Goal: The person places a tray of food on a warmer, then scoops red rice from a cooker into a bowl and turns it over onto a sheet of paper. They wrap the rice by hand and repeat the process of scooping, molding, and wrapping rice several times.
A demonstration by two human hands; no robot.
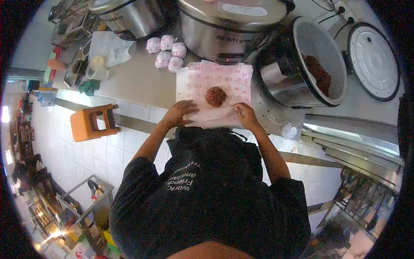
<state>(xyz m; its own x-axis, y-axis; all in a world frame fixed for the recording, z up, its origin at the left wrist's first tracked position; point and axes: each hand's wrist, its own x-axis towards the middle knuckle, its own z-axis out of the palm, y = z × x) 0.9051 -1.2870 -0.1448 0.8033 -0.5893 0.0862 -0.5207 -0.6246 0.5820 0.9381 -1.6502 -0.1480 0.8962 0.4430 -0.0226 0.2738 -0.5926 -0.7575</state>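
Note:
A round ball of reddish-brown rice [216, 96] sits on a printed sheet of wrapping paper [192, 82] at the counter's front edge. To the left of the ball, my left hand [180, 113] rests on the paper with fingers spread. My right hand [245, 115] pinches the near right part of the sheet between thumb and fingers, where the paper lifts and curls a little. Neither hand touches the ball. Several wrapped bundles [163, 59] in the same printed paper stand behind and left of the sheet.
A closed rice cooker [224, 36] stands behind the paper, another [133, 21] farther left. At right, an open cooker [280, 80] holds brown rice [317, 73], its lid [374, 60] swung back. A white-capped bottle [290, 130] is near the right edge. An orange stool [84, 125] stands below left.

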